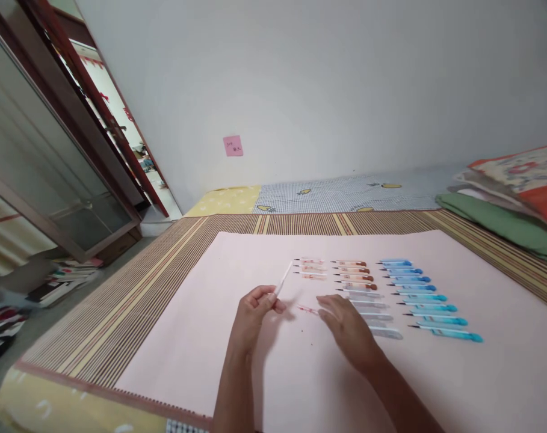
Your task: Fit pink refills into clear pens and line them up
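Note:
My left hand pinches a slim white pencil, which slants up and to the right above the pink sheet. Beside it, my right hand is low over the sheet with its fingers apart. Its fingertips are at the right end of a clear cap with red markings; whether they touch it I cannot tell. Further back lie a few white pencils with dark tips and pinkish clear caps. To the right are columns with brown caps, greyish clear caps and blue caps. My right hand partly covers the grey column.
A large pink sheet covers much of a striped mat. Folded cloths are piled at the back right. A pink note sticks to the wall. At the left are a glass-paned door and books on the floor.

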`<state>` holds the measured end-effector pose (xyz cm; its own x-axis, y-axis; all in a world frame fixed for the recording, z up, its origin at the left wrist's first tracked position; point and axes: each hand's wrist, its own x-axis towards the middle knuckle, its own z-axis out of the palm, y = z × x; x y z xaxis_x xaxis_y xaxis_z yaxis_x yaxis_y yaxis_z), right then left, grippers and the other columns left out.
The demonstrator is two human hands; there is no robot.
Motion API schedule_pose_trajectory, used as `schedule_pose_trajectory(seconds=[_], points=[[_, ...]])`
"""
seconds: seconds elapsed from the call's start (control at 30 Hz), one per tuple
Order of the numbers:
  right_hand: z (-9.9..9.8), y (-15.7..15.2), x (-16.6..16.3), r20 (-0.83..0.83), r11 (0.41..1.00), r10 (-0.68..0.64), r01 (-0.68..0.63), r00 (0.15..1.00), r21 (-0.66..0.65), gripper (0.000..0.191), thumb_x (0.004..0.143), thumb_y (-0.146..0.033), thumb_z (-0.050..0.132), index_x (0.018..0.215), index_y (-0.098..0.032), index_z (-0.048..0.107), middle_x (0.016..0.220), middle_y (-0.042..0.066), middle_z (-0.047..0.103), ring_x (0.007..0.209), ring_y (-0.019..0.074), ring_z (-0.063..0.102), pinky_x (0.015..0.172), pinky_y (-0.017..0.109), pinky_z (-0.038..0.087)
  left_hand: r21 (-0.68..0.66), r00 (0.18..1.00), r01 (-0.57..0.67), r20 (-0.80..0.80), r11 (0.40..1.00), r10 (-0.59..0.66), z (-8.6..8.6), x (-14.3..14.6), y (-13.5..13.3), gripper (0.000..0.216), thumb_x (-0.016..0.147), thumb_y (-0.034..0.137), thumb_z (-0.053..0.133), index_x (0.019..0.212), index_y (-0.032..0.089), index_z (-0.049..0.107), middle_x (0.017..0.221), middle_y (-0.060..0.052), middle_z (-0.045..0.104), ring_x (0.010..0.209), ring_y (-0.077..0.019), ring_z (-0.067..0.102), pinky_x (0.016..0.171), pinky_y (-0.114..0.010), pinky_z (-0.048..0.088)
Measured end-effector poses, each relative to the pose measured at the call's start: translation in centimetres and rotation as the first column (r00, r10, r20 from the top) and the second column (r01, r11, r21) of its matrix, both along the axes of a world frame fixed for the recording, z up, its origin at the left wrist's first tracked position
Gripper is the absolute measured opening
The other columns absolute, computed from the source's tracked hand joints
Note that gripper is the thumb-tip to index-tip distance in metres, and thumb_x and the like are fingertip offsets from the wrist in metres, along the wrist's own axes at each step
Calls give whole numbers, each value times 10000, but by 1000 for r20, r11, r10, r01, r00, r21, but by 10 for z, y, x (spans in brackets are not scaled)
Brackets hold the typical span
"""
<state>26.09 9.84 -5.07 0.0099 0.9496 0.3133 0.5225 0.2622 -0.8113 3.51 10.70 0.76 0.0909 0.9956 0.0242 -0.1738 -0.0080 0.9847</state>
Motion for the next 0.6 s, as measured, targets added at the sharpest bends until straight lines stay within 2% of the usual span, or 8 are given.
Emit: schedule_pose_trajectory(seconds=[0.07, 0.13, 0.23, 0.3, 0.4, 0.43, 0.5, 0.6], points=[[-13, 1, -6, 262, 999, -28, 17, 965, 44, 198, 872, -177, 580, 1016, -224, 707, 1142, 100, 727, 1125, 314, 607, 950, 468, 451, -9, 998, -11, 61, 1000, 12, -2, -5, 1, 303, 808, 425, 780, 942, 158, 732, 716, -37, 719, 705, -165, 624, 827, -317, 472], [-19, 0, -12, 434, 995, -79, 46, 898, 86, 167, 849, -111, 579, 923, -217, 685, 1068, 98, 724, 1083, 316, 602, 894, 448, 435, -22, 991, -1, 136, 1000, 4, -3, -5, 1, 292, 807, 422, 787, 916, 157, 727, 703, -28, 699, 684, -150, 605, 800, -301, 472], [-16, -3, -16, 474, 989, -122, 64, 872, 137, 133, 855, -113, 571, 791, -218, 624, 893, 75, 692, 932, 279, 606, 795, 393, 412, -47, 970, 43, 241, 998, -31, -4, 1, 0, 277, 821, 407, 780, 913, 151, 724, 729, -32, 689, 686, -140, 598, 762, -283, 467], [-10, -3, -14, 346, 993, -90, 56, 934, 106, 131, 866, -162, 569, 755, -225, 597, 807, 50, 666, 798, 234, 593, 721, 353, 404, -68, 958, 72, 282, 995, -50, -4, 6, 0, 283, 811, 407, 791, 889, 144, 723, 755, -40, 687, 694, -139, 601, 750, -278, 465], [0, -1, -5, -58, 999, -26, 24, 998, -29, 163, 877, -348, 625, 765, -230, 612, 689, 4, 620, 633, 179, 538, 606, 305, 401, -85, 956, 103, 283, 991, -75, -4, 13, -1, 308, 773, 417, 820, 862, 138, 723, 742, -36, 670, 682, -138, 591, 736, -278, 464], [4, 0, -1, -215, 997, -33, 17, 976, -78, 204, 852, -416, 666, 788, -225, 631, 655, -9, 604, 605, 169, 525, 576, 294, 400, -85, 959, 108, 270, 990, -82, -4, 15, -1, 313, 761, 417, 828, 857, 139, 722, 730, -32, 661, 676, -138, 584, 729, -278, 463], [13, 2, 8, -484, 987, -83, 6, 871, -158, 303, 777, -494, 747, 840, -209, 666, 600, -31, 569, 565, 152, 503, 525, 272, 383, -88, 966, 110, 242, 990, -86, -4, 19, -2, 312, 738, 409, 843, 839, 143, 716, 709, -25, 650, 666, -137, 570, 716, -275, 461], [28, 2, 21, -729, 983, -105, -38, 677, -177, 346, 734, -491, 806, 897, -209, 690, 638, -29, 595, 587, 139, 525, 535, 258, 412, -84, 973, 121, 207, 989, -101, -6, 22, -2, 290, 738, 397, 840, 822, 153, 707, 699, -19, 643, 666, -138, 562, 720, -275, 459]])
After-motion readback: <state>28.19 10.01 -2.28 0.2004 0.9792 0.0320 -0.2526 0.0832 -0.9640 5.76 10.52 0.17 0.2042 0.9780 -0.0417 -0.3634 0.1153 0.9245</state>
